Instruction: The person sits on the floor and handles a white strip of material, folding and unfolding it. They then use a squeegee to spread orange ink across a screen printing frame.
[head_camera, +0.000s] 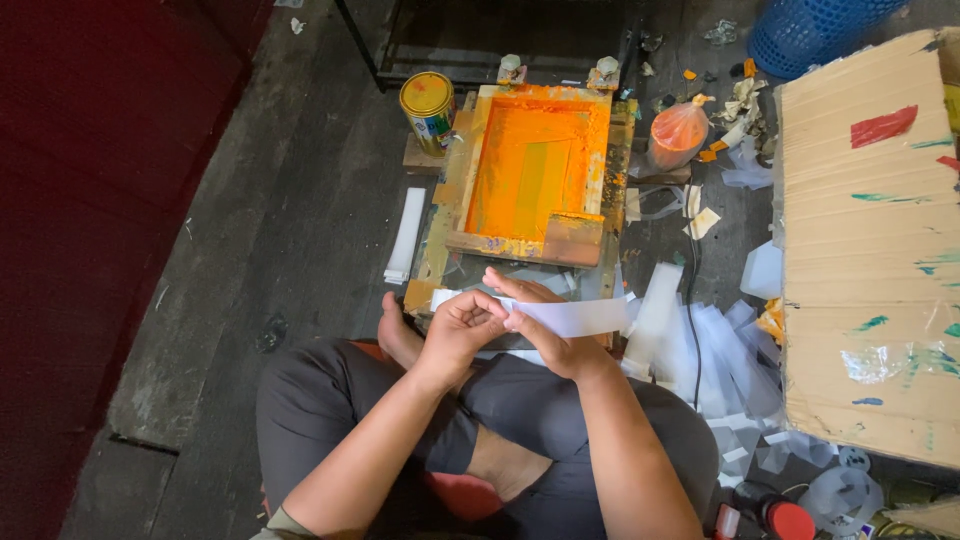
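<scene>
Strip handling in front of orange print frame (530, 175)
Left hand (455, 330) and right hand (545, 325) fingers pinch white strip (580, 315); judged mid-separating, next needs flat placement under frame

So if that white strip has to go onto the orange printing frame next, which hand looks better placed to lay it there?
Probably the right hand. It holds the white strip along its long free part, just below the orange frame. The left hand only pinches the near end.
</scene>
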